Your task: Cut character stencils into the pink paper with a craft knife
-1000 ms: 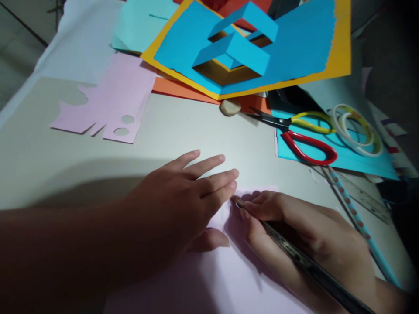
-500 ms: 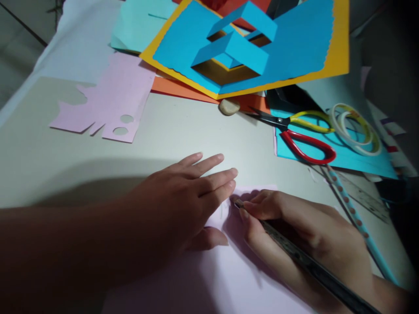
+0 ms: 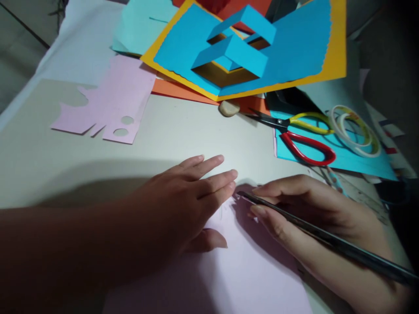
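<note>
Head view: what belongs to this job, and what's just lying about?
Seemingly in the job:
pink paper sheet, under the left hand
dark pen-like tool, in the right hand

Seemingly lying about:
scissors
tape rolls
pop-up card
cut pink paper

the head camera looks forward and down, near both hands (image 3: 183, 194).

The lilac sheet (image 3: 262, 279) is matt paper — the dark tool (image 3: 343, 247) smooth, perhaps plastic.
</note>
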Motion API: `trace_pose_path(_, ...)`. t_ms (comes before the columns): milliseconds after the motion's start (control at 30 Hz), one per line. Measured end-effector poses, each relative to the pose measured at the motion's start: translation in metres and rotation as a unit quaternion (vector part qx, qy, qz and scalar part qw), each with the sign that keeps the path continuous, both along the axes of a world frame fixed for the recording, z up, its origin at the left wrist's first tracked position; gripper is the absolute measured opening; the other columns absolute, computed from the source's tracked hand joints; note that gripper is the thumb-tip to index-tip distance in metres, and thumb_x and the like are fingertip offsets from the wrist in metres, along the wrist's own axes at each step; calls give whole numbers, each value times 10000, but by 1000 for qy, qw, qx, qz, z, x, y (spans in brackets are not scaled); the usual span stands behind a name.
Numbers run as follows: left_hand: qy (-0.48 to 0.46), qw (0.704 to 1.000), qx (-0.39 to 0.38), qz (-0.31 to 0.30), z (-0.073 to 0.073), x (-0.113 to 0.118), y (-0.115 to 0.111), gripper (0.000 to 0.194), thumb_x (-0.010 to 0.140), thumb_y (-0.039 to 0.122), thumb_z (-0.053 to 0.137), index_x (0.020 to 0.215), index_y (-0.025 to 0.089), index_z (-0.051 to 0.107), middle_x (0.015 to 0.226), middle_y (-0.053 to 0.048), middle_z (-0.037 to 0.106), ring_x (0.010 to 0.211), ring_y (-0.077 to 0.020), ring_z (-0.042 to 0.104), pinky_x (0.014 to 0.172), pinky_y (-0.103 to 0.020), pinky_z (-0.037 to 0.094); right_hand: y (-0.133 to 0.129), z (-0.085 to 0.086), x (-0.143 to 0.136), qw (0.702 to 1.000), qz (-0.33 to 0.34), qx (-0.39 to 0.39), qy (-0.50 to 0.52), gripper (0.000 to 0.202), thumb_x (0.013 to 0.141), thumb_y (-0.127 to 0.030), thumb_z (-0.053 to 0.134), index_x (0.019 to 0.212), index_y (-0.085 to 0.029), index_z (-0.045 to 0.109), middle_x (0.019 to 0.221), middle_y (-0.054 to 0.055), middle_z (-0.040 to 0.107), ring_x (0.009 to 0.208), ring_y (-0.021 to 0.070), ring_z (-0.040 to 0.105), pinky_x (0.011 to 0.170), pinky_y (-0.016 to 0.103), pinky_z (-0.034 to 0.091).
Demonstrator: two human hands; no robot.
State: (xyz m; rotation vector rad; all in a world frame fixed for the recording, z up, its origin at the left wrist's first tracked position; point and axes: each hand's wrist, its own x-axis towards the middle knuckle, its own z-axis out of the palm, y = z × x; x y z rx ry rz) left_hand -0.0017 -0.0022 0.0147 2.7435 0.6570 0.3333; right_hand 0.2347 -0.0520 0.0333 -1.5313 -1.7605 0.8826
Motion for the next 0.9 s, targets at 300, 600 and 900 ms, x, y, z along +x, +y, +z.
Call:
trace_pose_path(300,-20,1000,1,8,-2,1,0,550,1048,461,488,1453,91,443,1536,-77,510,1516,-263,316,1294,-392,179,13,5,2,997,67,-21,-9,184,797,-104,732,831,-283,763,871,-36,832,755,156,796,568,158,611)
trace_pose_path(600,-18,1000,-5,10,-2,0,0,562,1051,454,486,1474,91,414,1556,-72,485,1518,-248,306,1297,-379,153,14,6,-1,998,59,-30,-19,186,810,-115,717,875,-284,759,890,-41,833,764,159,799,542,157,597)
trace_pose_path(900,-35,999,-19,18,-5,1,1,612,1028,473,527,1490,97,388,1569,-86,469,1521,-256,315,1291,-398,203,14,5,-1,998,58,-36,-17,195,814,-106,704,857,-289,754,880,-51,826,752,147,790,550,152,591)
